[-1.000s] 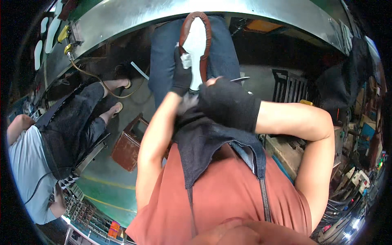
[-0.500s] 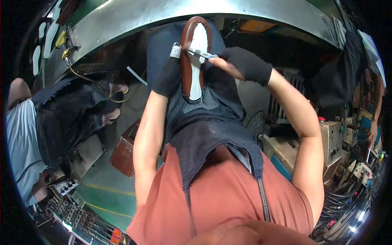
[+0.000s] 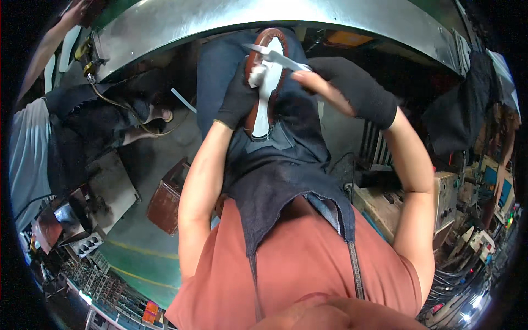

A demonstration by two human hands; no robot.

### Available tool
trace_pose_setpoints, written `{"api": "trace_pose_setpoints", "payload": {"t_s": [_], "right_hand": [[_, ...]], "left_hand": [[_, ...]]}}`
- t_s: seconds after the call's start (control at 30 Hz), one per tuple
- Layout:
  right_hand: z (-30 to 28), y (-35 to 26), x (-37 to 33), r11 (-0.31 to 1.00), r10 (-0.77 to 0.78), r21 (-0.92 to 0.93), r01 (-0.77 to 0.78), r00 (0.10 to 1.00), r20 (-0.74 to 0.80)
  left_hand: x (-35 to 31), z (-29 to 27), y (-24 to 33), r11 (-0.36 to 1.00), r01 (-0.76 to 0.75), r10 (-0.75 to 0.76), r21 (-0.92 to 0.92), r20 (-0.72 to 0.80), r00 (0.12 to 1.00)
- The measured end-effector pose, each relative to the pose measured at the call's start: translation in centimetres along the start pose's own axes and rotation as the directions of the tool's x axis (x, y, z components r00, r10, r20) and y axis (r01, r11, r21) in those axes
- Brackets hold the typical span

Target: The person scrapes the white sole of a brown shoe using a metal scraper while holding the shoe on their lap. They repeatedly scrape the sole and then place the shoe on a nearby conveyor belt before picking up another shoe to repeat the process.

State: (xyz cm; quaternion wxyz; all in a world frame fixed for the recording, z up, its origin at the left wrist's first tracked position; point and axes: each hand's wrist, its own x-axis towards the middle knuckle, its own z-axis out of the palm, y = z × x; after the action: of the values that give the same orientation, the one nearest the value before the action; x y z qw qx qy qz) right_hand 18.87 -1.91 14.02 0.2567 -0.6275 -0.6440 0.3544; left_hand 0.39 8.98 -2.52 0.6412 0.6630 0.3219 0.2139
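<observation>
A brown leather shoe upper (image 3: 252,118) lies across my lap, sole side up, its toe away from me. A long white insole (image 3: 268,92) runs down its middle, and the leather edge is pleated round the toe. My left hand (image 3: 237,98), in a black fingerless glove with white wrapping on the thumb, grips the shoe's left side. My right hand (image 3: 349,88), gloved the same way, is closed on a slim metal knife (image 3: 286,60). Its blurred blade reaches over the insole and past the toe's left edge. Whether the blade touches the leather I cannot tell.
A shiny metal bench (image 3: 231,25) curves across the far side. Another person's dark-trousered legs (image 3: 82,126) are at the left, beside an air hose (image 3: 129,110). A brown box (image 3: 165,201) stands on the floor. Machinery (image 3: 379,206) stands by my right elbow.
My right hand has moved right and slightly up, with the knife over the toe. My left hand has shifted right, its thumb now over the shoe. The person at left has reached toward the bench.
</observation>
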Motion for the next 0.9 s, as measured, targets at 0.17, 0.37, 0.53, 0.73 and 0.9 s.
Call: {"api": "trace_pose_setpoints", "payload": {"t_s": [0.17,0.37,0.53,0.73,0.9], "right_hand": [[3.3,5.0,0.5,0.990,-0.048,-0.129,0.050,0.999,0.015],[4.4,3.2,-0.8,0.992,-0.096,-0.096,0.080,0.980,-0.174],[5.0,6.8,-1.3,0.887,0.446,0.106,-0.450,0.893,0.063],[4.0,-0.7,-2.8,0.972,0.184,-0.146,-0.183,0.983,-0.005],[4.7,3.9,1.0,0.863,-0.329,-0.395,0.315,0.944,0.032]], "left_hand": [[-0.5,-0.2,0.5,0.976,0.165,-0.124,-0.140,0.259,0.958],[-2.4,-1.0,-1.7,0.983,0.183,-0.170,-0.025,0.258,0.951],[-1.6,-0.2,-1.3,0.810,0.258,-0.242,-0.527,0.102,0.965],[-1.0,-0.4,-4.7,0.993,0.089,-0.083,-0.072,0.082,0.993],[-2.4,-0.2,2.0,0.981,0.050,-0.112,0.186,0.341,0.933]]}}
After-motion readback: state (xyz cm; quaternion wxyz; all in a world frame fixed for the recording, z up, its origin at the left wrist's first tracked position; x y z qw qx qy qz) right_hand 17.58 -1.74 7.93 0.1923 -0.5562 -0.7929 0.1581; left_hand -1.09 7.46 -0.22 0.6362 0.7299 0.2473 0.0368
